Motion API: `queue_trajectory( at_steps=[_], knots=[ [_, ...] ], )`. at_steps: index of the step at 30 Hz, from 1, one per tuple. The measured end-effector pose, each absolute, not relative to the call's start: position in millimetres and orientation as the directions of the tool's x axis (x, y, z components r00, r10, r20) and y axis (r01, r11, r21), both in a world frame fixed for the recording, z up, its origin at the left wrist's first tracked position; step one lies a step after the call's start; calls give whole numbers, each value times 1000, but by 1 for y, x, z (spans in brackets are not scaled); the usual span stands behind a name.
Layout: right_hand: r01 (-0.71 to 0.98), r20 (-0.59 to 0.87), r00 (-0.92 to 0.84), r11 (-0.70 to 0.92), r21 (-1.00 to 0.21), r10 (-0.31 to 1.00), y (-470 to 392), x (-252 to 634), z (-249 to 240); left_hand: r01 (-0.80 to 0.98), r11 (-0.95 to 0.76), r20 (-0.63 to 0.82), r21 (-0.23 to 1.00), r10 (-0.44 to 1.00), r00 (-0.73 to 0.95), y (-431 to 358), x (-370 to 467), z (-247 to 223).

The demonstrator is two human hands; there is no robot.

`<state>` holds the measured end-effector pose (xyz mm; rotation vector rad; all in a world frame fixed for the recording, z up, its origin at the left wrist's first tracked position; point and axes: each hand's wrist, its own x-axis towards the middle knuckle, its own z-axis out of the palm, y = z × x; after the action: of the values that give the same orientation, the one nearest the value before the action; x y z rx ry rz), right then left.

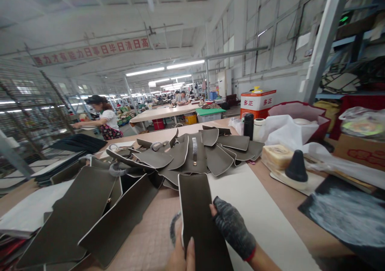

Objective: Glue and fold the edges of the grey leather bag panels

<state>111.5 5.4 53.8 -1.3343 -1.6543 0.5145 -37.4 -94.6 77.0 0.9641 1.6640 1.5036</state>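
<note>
A dark olive leather-like panel (201, 211) with pale edges is held upright-to-tilted in front of me at the bottom centre. My left hand (184, 253) grips its left edge low down, thumb on the near face. On the right edge, my right hand (234, 227), in a dark grey fingerless glove with a red cuff, is closed with its fingertips at the border; part of its grip is hidden. A grey wrapped loop (173, 227) shows beside my left hand. Beyond the panel lies a heap of similar panels (177, 156), some with wrapped handles and small gold-coloured fittings.
Larger panels (72, 211) overlap at the left, near a dark stack (78, 142). At right are a black cone-topped object (297, 167), a yellowish block (277, 155), a black bottle (248, 126) and a white-smeared dark sheet (345, 213). A co-worker (105, 118) stands at left.
</note>
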Motion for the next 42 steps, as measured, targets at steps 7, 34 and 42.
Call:
queue_trajectory(
  at_steps=[7,34,42],
  knots=[
    [361,286,33,256,-897,958,12,121,64,20,-59,61,998,864,-500,-96,-39,84],
    [260,107,-157,146,-955,982,-16,135,61,167,23,33,986,945,-326,-86,-47,100],
    [410,115,-83,139,-901,990,-32,146,49,188,-11,67,982,954,-293,-77,-45,93]
  ],
)
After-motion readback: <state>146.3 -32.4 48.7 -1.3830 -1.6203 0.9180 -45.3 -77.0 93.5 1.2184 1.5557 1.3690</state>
